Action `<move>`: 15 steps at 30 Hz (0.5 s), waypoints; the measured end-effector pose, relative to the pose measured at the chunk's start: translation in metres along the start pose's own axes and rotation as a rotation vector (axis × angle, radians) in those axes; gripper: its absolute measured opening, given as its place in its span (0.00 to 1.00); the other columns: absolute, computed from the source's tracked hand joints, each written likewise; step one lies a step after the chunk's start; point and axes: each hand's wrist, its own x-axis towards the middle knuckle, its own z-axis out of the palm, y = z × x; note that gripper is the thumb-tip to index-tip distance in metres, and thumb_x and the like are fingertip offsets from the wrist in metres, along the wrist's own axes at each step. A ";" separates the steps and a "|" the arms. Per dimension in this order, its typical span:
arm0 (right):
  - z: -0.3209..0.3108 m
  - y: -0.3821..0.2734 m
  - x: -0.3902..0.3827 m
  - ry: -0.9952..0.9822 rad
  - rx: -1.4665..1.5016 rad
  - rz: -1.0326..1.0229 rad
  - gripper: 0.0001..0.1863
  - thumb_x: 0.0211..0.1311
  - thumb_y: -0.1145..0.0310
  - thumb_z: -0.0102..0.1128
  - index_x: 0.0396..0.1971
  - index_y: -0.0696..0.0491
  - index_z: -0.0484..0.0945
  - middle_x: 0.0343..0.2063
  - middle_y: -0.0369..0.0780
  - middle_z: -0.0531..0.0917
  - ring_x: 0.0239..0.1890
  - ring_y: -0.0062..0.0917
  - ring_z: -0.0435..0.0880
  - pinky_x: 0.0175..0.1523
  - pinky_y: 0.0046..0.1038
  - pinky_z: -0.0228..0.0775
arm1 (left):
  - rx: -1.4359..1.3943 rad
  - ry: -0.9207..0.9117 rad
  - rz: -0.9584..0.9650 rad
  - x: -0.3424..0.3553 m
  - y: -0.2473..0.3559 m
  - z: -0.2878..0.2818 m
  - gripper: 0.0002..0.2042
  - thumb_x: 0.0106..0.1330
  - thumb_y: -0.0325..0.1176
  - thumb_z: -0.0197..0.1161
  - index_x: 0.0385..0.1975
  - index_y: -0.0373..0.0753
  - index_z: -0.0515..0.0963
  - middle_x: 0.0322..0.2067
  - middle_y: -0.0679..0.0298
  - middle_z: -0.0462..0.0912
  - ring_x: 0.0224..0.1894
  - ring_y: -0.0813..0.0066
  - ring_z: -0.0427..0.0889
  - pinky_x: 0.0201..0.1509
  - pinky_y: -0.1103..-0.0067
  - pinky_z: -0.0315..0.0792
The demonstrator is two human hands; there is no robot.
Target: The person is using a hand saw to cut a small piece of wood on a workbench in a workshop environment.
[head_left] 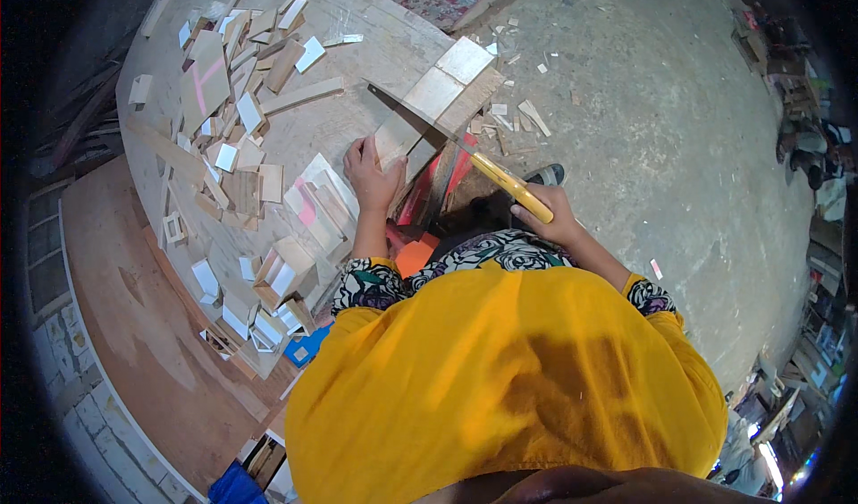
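Note:
My left hand grips the near end of a pale, white-faced board lying at the table's edge, its fingers curled on it. A handsaw's dark blade crosses the board diagonally, a little beyond that hand. My right hand is closed round the saw's yellow handle, right of the board and in front of my body. Red pieces show below the board's edge. Beside my left hand lie thin pale offcuts, one with a pink mark.
The pale worktable carries several scattered wood blocks and strips. A lower brown panel lies at the left. The concrete floor at the right has small scraps, with clutter along the far right edge.

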 end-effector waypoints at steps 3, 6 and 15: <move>0.002 0.000 0.003 -0.005 -0.037 -0.051 0.11 0.52 0.66 0.63 0.24 0.57 0.72 0.20 0.47 0.74 0.22 0.43 0.74 0.28 0.33 0.66 | 0.052 0.052 -0.014 -0.002 -0.004 0.007 0.34 0.42 0.43 0.72 0.52 0.39 0.71 0.49 0.53 0.69 0.54 0.52 0.66 0.58 0.61 0.61; 0.003 0.000 -0.001 -0.010 -0.074 -0.124 0.11 0.52 0.65 0.63 0.23 0.56 0.72 0.18 0.46 0.74 0.22 0.44 0.74 0.28 0.33 0.66 | 0.038 0.040 -0.019 -0.001 -0.005 0.008 0.33 0.42 0.43 0.72 0.52 0.39 0.71 0.49 0.53 0.69 0.54 0.52 0.66 0.58 0.61 0.60; 0.005 0.000 -0.004 -0.034 -0.047 -0.124 0.10 0.52 0.66 0.64 0.23 0.55 0.73 0.18 0.46 0.74 0.21 0.44 0.75 0.27 0.34 0.67 | 0.037 0.047 -0.011 0.000 -0.003 0.007 0.33 0.43 0.43 0.72 0.51 0.37 0.71 0.49 0.52 0.69 0.55 0.52 0.66 0.60 0.61 0.59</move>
